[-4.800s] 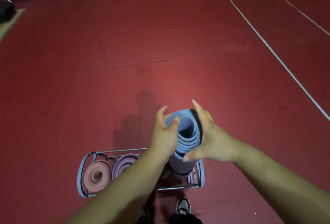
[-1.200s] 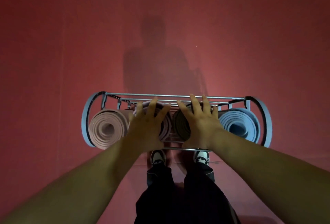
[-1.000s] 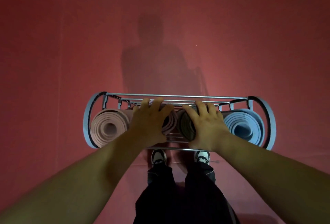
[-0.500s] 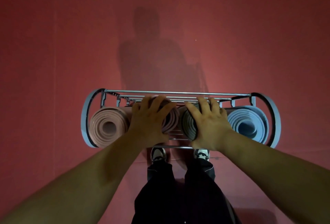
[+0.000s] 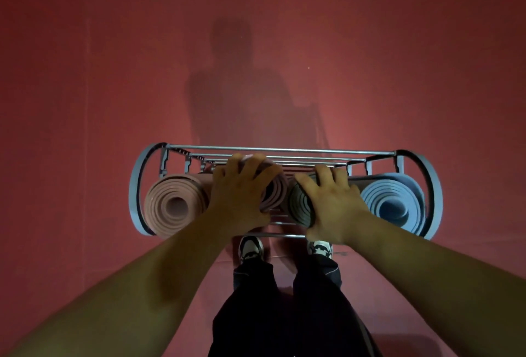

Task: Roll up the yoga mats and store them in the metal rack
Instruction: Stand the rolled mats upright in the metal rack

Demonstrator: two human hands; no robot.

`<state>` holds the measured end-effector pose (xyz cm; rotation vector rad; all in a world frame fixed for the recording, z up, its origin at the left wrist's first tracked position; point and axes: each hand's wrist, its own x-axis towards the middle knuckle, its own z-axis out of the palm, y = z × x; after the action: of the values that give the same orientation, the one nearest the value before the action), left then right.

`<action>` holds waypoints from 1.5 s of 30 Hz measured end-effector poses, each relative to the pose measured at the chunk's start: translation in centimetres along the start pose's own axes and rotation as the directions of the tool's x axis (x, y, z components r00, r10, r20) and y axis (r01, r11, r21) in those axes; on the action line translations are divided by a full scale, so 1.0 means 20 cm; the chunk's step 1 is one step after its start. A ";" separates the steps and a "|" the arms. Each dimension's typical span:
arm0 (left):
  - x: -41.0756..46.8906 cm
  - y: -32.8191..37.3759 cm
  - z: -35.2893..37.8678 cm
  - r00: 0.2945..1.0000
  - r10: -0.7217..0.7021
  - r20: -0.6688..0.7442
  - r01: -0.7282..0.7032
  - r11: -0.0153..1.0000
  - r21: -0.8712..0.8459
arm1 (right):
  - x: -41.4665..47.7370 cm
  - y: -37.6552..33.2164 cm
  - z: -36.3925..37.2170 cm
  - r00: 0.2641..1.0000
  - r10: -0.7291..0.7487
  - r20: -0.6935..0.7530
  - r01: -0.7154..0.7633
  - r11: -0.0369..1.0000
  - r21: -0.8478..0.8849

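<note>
A metal rack (image 5: 133,194) was pictured from directly above on a red floor (image 5: 85,72), its wire bay filled from end to end with rolled yoga mats, their spiral ends turned up toward the camera. A pink mat (image 5: 170,205) was lodged at the rack's left end and a blue mat (image 5: 392,205) at its right end, each close against the curved end hoop. Between them, a mauve mat (image 5: 274,191) and a dark grey mat (image 5: 299,203) were set side by side at the middle of the rack, apparently touching.

The left hand (image 5: 239,194) was laid on the upturned end of the mauve mat, its fingers (image 5: 250,166) spread apart and draped toward the roll's far edge. The right hand (image 5: 333,203) was pressed on the upturned end of the dark grey mat, its fingers (image 5: 323,176) likewise spread apart and nearly straight. Both palms were held flat against the rolls. Whether the left fingertips were hooked over the mauve roll's rim could not be told in the dim light.

Two white-and-black shoes (image 5: 250,248) were seen on the floor just beside the rack's near rail, below dark trousers (image 5: 284,314). A person's shadow (image 5: 233,86) was cast across the floor beyond the far rail.
</note>
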<state>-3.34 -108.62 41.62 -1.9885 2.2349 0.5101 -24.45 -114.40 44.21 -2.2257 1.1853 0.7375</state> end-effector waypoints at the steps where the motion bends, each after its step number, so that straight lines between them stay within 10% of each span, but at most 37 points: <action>1: 0.01 0.00 0.00 1.000 0.003 0.007 -0.003 1.000 0.000 | 0.01 0.00 -0.01 1.000 -0.006 -0.003 0.006 1.000 0.007; 19: -0.03 -0.07 0.01 0.992 0.067 0.104 -0.068 0.998 0.002 | 0.05 0.04 -0.04 1.000 0.009 -0.006 -0.009 1.000 -0.014; 31: -0.46 -0.50 -0.04 0.931 -0.267 0.250 0.265 0.963 0.045 | 0.11 -0.34 -0.04 0.977 -0.129 -0.168 0.140 0.989 0.053; 45: -0.30 -0.56 -0.04 0.983 -0.184 0.006 0.184 0.982 0.030 | 0.24 -0.49 0.02 0.968 -0.136 -0.210 0.141 0.990 0.008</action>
<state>8.68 -104.11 42.18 -2.1454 2.0138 0.4617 -13.97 -112.09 42.42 -2.3842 1.1127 0.4405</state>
